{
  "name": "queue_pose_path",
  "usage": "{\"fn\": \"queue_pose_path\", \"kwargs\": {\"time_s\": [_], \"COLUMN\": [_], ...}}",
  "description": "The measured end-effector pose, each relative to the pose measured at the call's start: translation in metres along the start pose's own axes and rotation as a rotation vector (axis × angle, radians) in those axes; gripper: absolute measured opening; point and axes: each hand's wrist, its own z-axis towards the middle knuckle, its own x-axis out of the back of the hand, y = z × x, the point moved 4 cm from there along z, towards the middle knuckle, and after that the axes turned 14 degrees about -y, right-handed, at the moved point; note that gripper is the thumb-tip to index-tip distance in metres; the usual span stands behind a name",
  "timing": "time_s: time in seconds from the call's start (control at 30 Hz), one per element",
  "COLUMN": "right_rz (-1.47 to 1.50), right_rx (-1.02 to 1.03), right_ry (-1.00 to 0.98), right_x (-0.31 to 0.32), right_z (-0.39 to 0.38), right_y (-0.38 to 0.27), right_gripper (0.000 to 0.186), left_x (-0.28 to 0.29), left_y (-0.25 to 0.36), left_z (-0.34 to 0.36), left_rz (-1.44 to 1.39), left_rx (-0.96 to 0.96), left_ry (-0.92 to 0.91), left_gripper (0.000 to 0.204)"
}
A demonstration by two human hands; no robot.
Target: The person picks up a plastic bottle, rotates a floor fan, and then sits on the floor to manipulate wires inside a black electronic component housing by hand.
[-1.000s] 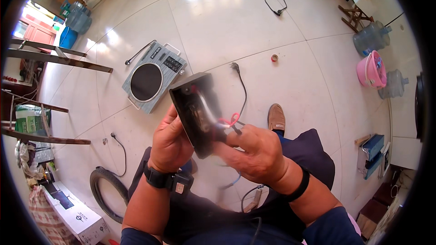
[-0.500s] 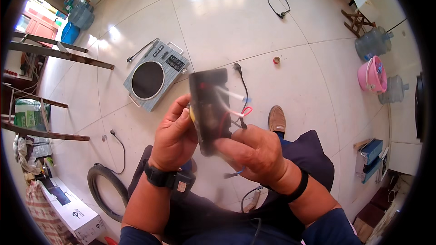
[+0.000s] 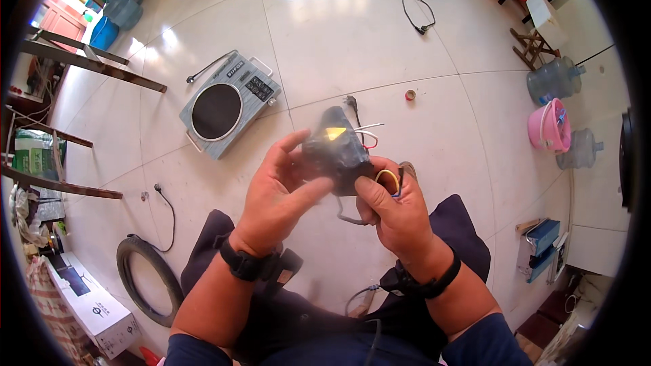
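Note:
I hold a black wired box (image 3: pixel 339 156) in front of me, above the floor. A yellow triangle label shows on its upturned face. Its left side rests in my left hand (image 3: pixel 274 190), with the thumb, blurred, across the near edge. My right hand (image 3: pixel 400 210) pinches the near right corner, its thumb on top. White and red wires (image 3: pixel 369 141) stick out past the box's right side. A yellow wire (image 3: pixel 387 174) loops over my right fingers, and a grey cable (image 3: pixel 348 217) hangs below the box.
A portable electric cooktop (image 3: pixel 230 105) lies on the tiles ahead left. Black power cords (image 3: pixel 169 220) and a tyre (image 3: pixel 125 278) are at left, near a metal-legged frame (image 3: pixel 95 64). A roll of tape (image 3: pixel 410 95) lies ahead right. A pink bucket (image 3: pixel 542 129) stands among water bottles (image 3: pixel 559 78).
The box has turned over, bringing its yellow label into view, and sits slightly further right. My left hand has shifted right, its thumb now across the box; my right hand grips the corner.

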Motion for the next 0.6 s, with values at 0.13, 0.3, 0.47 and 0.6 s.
{"fn": "queue_pose_path", "kwargs": {"time_s": [0.13, 0.3, 0.47, 0.6], "right_rz": [0.14, 0.21, 0.319, 0.37], "right_rx": [-0.087, -0.132, -0.149, -0.163], "right_ry": [-0.067, -0.152, -0.233, -0.261], "right_x": [0.0, -0.003, -0.004, -0.006], "right_z": [0.004, 0.006, 0.005, 0.004], "right_y": [0.004, -0.001, -0.001, 0.0], "right_gripper": [0.034, 0.035, 0.038, 0.042], "left_x": [-0.003, 0.001, -0.002, -0.003], "left_y": [0.005, 0.006, 0.015, 0.019], "left_z": [0.001, -0.005, -0.009, -0.012], "left_rz": [0.032, 0.073, 0.106, 0.102], "left_rx": [-0.054, -0.057, -0.13, -0.166], "left_ry": [0.023, 0.04, 0.021, 0.04], "left_gripper": [0.066, 0.055, 0.053, 0.05]}}
